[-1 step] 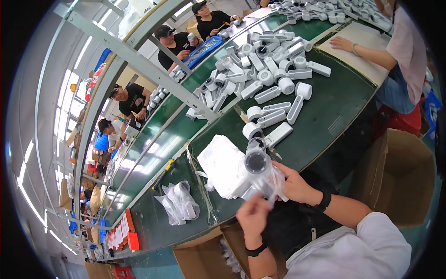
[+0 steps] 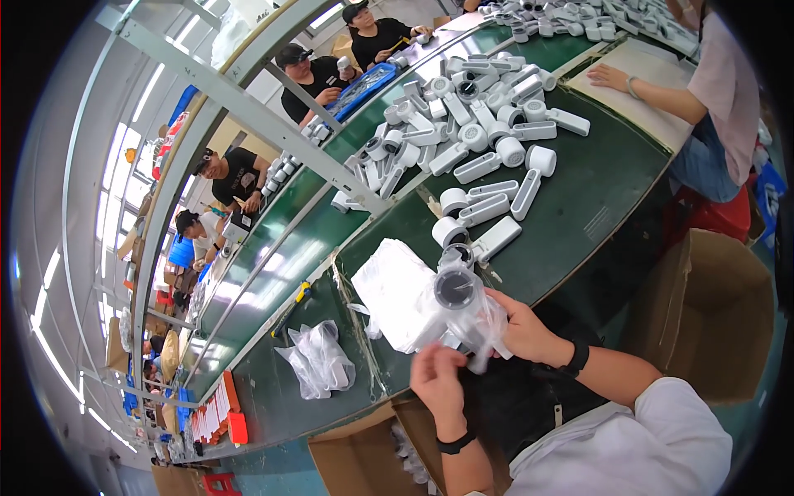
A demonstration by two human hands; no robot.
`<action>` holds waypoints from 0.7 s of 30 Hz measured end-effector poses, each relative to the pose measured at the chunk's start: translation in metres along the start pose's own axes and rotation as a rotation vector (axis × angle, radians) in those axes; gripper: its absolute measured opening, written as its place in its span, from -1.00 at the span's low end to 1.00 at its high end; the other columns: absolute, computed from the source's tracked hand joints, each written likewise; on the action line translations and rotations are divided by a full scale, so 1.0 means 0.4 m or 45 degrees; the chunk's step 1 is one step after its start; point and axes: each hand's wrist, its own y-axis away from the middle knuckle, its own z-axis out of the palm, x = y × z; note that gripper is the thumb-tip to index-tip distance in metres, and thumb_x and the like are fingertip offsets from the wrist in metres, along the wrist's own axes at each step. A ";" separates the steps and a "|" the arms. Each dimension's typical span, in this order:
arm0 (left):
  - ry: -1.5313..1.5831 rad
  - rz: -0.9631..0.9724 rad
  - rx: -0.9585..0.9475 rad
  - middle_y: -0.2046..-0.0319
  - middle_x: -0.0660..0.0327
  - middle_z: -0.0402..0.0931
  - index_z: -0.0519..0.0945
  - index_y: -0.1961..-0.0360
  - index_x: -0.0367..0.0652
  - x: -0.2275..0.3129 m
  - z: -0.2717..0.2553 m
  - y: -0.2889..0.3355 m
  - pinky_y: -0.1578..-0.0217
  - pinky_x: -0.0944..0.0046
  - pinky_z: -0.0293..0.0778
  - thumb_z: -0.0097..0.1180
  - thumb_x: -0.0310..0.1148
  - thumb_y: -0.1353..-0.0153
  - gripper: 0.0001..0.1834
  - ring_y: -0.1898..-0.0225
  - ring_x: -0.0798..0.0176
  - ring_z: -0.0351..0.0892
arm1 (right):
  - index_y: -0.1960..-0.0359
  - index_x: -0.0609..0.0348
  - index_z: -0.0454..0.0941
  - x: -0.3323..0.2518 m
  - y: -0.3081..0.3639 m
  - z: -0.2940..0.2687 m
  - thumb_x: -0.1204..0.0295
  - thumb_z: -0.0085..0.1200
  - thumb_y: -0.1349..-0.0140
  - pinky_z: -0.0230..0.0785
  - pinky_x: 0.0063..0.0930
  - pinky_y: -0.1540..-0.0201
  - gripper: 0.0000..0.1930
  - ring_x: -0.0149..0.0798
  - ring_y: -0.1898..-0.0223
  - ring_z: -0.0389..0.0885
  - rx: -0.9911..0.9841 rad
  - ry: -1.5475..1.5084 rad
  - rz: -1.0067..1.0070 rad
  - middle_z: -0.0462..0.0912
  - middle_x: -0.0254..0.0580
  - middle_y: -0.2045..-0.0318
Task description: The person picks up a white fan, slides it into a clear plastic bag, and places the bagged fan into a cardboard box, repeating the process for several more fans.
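Note:
My right hand [image 2: 533, 332] grips a white handheld fan [image 2: 456, 288] in a clear plastic bag [image 2: 484, 325]. Its round head points away from me, over the table edge. To the lower left of the bag, my left hand [image 2: 438, 384] has its fingers curled in and stands apart from the plastic; nothing shows in it. Beside the bagged fan lies a stack of white plastic bags [image 2: 395, 289]. Farther left on the green table [image 2: 579, 219] rests a bundle in clear plastic [image 2: 321, 357].
A large pile of white fans [image 2: 471, 107] covers the far table. A yellow-handled tool [image 2: 303, 292] lies left of the bags. Cardboard boxes stand below right [image 2: 703, 314] and below the front edge [image 2: 351, 450]. A metal frame [image 2: 240, 91] rises at left. Co-workers sit across and at right.
My left hand has drawn back a little to the left and down from the bag's end. My right hand stays in place with the bagged fan.

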 end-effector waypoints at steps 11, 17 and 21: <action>0.843 -0.444 -0.189 -0.28 0.17 0.24 0.16 -0.34 -0.05 -0.052 0.022 0.042 -0.19 0.08 0.34 -0.09 -0.39 -0.41 -0.50 -0.24 0.12 0.32 | 0.04 0.24 0.58 0.009 0.002 0.110 0.58 0.11 -0.06 0.41 -0.31 0.08 -0.64 0.00 0.18 0.55 0.271 1.193 -0.883 0.61 -0.01 0.18; 0.974 -0.266 -0.051 -0.17 0.16 0.36 0.21 -0.30 0.11 -0.010 -0.075 0.022 0.29 0.02 0.51 -0.06 -0.20 -0.40 -0.53 0.00 0.01 0.48 | 0.31 0.27 0.63 0.029 -0.019 0.068 0.57 0.18 -0.13 0.35 -0.48 0.39 -0.91 -0.24 0.49 0.53 0.354 0.884 -0.835 0.61 -0.15 0.49; 0.563 -0.181 0.477 -0.03 0.06 0.47 0.23 -0.27 -0.06 -0.003 -0.187 0.041 0.42 0.11 0.55 -0.06 -0.26 -0.41 -0.55 0.12 0.04 0.57 | 0.31 0.29 0.62 0.063 -0.009 0.052 0.54 0.17 -0.18 0.28 -0.57 0.51 -0.92 -0.42 0.58 0.46 0.272 0.777 -0.789 0.58 -0.20 0.54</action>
